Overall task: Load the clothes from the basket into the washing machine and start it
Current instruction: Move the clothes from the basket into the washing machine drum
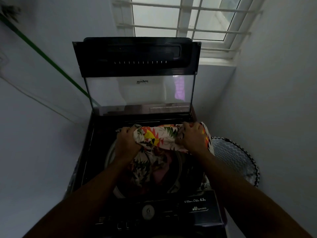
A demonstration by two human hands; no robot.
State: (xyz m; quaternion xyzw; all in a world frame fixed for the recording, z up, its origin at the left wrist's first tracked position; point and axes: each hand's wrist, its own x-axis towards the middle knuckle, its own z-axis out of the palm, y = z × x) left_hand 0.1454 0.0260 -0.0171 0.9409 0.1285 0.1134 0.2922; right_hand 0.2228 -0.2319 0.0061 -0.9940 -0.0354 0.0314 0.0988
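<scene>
A dark top-loading washing machine stands in front of me with its glass lid raised upright. Over the open drum I hold a white floral-print garment with red, yellow and green leaves. My left hand grips its left end and my right hand grips its right end, both with fingers curled into the cloth. The garment's lower part hangs down into the drum, where pink cloth lies. A round knob and buttons sit on the control panel near me.
The laundry basket, with a zigzag pattern and black-and-white rim, stands on the floor right of the machine against the wall. A barred window is behind the machine. A green line runs along the left wall. Walls close in on both sides.
</scene>
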